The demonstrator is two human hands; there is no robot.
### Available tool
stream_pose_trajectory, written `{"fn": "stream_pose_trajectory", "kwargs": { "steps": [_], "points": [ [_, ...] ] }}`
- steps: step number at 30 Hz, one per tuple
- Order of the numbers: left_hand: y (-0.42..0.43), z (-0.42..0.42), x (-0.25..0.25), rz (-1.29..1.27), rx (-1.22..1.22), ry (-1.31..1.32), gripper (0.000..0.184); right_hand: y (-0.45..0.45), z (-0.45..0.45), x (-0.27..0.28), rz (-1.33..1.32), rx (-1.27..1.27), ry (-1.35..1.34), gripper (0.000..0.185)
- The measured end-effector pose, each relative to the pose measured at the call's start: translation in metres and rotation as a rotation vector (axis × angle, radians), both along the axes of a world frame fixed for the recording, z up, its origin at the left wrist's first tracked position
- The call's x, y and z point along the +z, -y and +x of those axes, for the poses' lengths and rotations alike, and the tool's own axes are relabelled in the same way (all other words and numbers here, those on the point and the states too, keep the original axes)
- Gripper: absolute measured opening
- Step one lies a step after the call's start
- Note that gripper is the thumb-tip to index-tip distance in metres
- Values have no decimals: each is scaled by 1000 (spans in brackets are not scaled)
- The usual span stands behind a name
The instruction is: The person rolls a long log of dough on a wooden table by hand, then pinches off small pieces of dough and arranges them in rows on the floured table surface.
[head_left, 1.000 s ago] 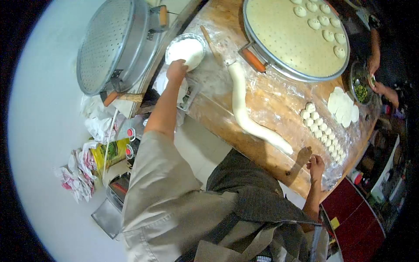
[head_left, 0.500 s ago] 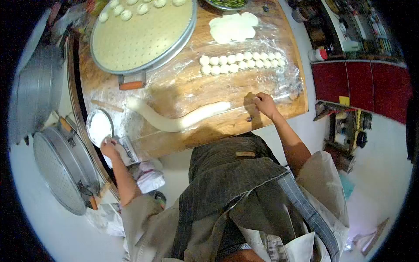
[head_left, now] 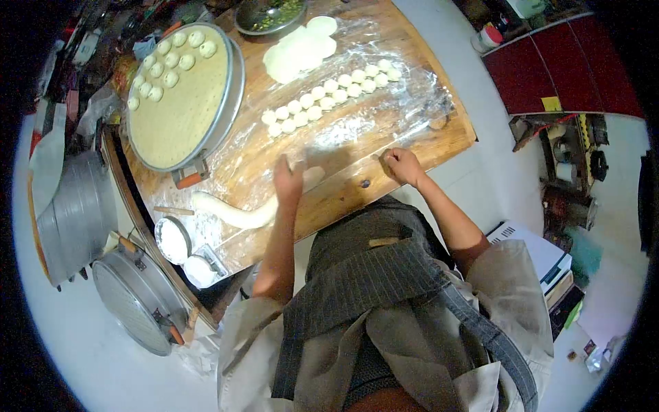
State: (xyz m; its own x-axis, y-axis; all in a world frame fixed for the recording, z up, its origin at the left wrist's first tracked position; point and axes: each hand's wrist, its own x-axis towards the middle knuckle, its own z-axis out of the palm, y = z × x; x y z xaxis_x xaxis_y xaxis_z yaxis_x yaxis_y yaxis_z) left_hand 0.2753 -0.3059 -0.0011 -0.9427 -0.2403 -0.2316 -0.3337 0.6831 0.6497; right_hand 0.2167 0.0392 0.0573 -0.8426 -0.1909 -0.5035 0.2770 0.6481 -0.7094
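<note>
A long rope of dough [head_left: 237, 214] lies curved on the floured wooden board. My left hand [head_left: 288, 180] is over its right part, fingers stretched and slightly apart, hiding some of the dough. Near the front edge of the board, to the right of the rope's end, my right hand [head_left: 403, 166] is closed; what its fingers hold, if anything, I cannot make out. Beyond my hands, small dough pieces [head_left: 331, 86] sit in two rows. Flattened dough rounds [head_left: 295, 55] overlap behind them.
A round perforated steamer tray [head_left: 180, 130] with several filled buns stands at the back left. A bowl of green filling [head_left: 274, 14] is at the back. At the left edge are a flour bowl [head_left: 172, 240], a scale [head_left: 204, 268] and a thin rolling pin [head_left: 174, 210].
My left hand has moved from beside the flour bowl and scale to the dough rope on its right. My right hand stays near the board's front edge. The camera view has turned.
</note>
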Motion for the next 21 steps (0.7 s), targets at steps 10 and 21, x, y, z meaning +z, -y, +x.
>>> {"fn": "stream_pose_trajectory", "kwargs": {
  "steps": [10,21],
  "points": [
    [-195,-77,44,-247,-136,172,68,-63,-7,-37,-32,14,-17,21],
    [-105,-78,22,-418,-787,78,55,-72,-14,-76,-28,141,-104,29]
  ]
}}
